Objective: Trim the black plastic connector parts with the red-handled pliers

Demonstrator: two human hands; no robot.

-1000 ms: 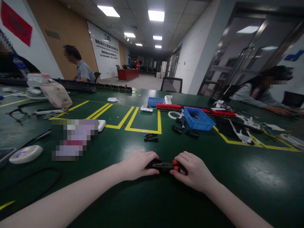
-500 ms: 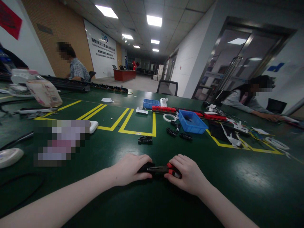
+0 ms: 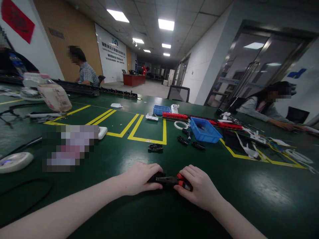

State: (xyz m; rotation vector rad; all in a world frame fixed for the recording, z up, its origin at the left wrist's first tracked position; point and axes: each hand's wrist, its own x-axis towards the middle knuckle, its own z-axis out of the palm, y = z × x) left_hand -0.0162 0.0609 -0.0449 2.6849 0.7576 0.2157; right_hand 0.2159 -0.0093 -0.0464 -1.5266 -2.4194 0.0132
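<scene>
My right hand (image 3: 200,187) is closed around the red handles of a pair of needle-nose pliers (image 3: 170,180), whose dark jaws point left. My left hand (image 3: 139,179) is closed on a black part (image 3: 156,177), mostly hidden by the fingers. The plier tips lie over or against this part; whether they grip it I cannot tell. Beyond my hands a black plastic piece (image 3: 155,148) rests on the green table (image 3: 119,212). Farther right, several similar black pieces (image 3: 198,145) lie beside a blue tray (image 3: 208,134).
Behind the tray are red strips (image 3: 174,116), a white ring (image 3: 181,125) and a smaller blue basket (image 3: 161,110). On the left stand a bottle (image 3: 55,96) and a white rounded device (image 3: 16,162) near black cables. A person (image 3: 264,106) sits at the right, another (image 3: 86,71) at the back left.
The whole view has shifted slightly, so everything appears a little farther right and lower. Both hands keep their holds on the pliers and the black part.
</scene>
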